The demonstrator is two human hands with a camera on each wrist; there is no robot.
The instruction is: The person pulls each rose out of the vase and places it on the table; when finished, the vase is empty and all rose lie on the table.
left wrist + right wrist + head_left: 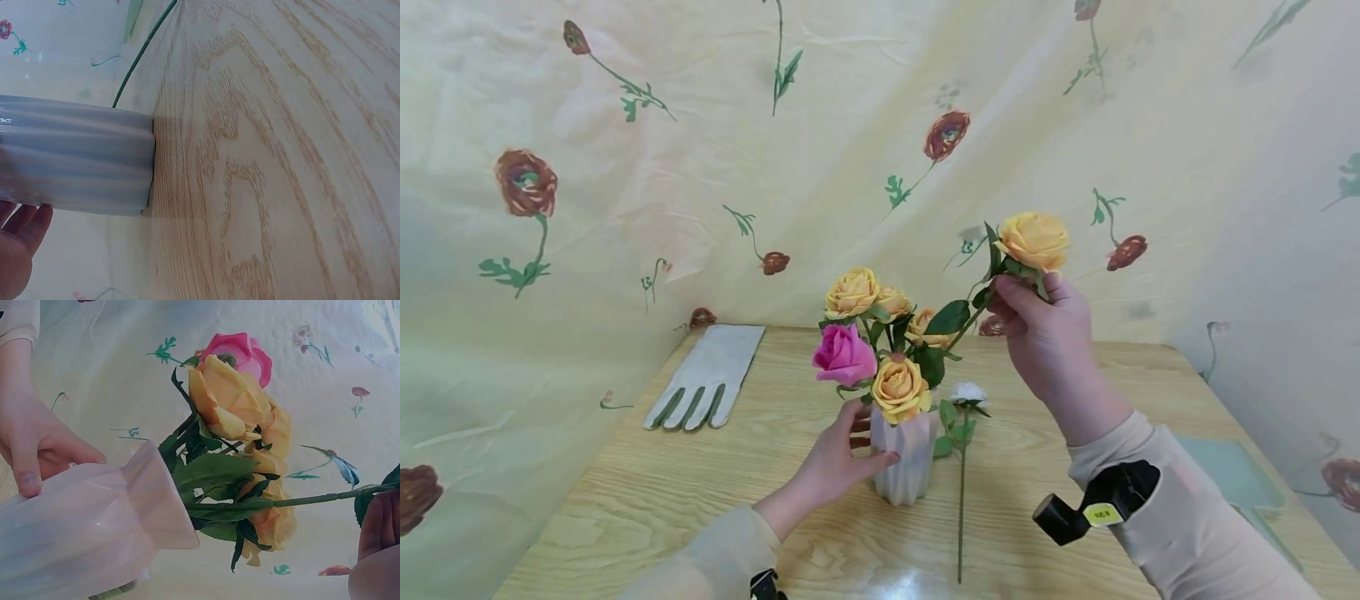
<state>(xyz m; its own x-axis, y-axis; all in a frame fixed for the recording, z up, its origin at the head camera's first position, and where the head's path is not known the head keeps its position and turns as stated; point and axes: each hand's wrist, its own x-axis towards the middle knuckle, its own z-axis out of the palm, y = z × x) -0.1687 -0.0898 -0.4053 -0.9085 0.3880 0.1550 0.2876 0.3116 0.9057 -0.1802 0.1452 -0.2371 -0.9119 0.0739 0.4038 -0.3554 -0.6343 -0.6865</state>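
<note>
A ribbed pale vase (pixel 904 467) stands on the table, holding several yellow roses (pixel 901 388) and a pink rose (pixel 844 356). The left hand (pixel 842 458) grips the vase from its left side, thumb across the front; in the left wrist view its fingers (pixel 37 222) touch the vase (pixel 75 159). Up at the right, the right hand (pixel 1048 333) pinches the stem of another yellow rose (pixel 1033 242) just below its bloom. That stem (pixel 312 499) slants down into the vase mouth among the leaves, as the right wrist view shows.
A white rose on a long stem (pixel 962 500) lies on the table just right of the vase. At the back left lies a pale glove (pixel 707 375). A pale green translucent item (pixel 1232 473) lies at the right edge. Flower-patterned cloth (pixel 820 167) hangs behind.
</note>
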